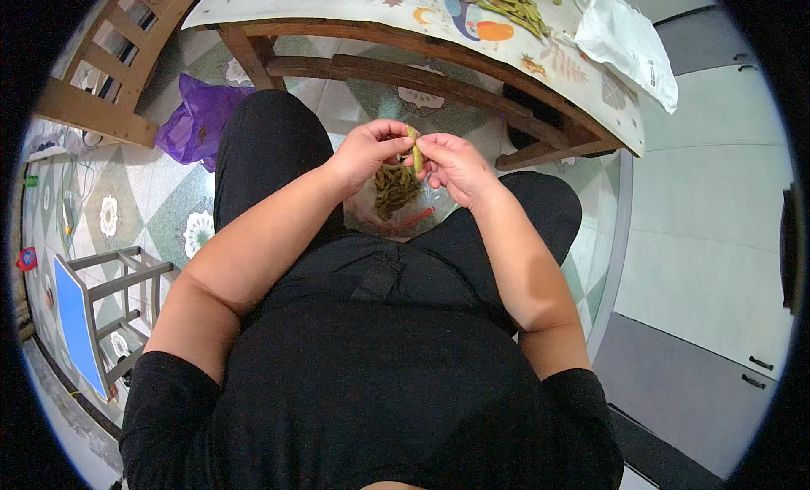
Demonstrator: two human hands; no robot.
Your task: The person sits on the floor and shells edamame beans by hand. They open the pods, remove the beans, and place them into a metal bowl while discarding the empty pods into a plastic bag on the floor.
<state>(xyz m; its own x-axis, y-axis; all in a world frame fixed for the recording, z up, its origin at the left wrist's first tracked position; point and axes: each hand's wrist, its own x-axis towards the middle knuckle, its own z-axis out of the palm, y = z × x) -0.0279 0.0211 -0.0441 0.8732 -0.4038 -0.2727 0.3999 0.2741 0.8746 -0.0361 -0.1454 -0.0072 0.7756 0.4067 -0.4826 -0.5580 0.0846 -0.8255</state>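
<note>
Between my knees, both hands meet on one green bean pod [417, 158], which stands nearly upright between the fingertips. My left hand [371, 151] pinches its upper part, and my right hand [460, 165] grips it from the other side. Below the hands lies a heap of brownish-green pods [393, 191] in a clear plastic bag [363, 213] with a red strip on it. The hands partly hide this heap. More green pods [506, 5] are spread on the table ahead.
A wooden table [354, 30] with a printed cover stands ahead, a white plastic bag [629, 47] at its right end. A purple bag [192, 123] lies by my left knee. At left are a blue-topped stool [78, 325] and a wooden chair [101, 110]; cabinets [692, 194] line the right.
</note>
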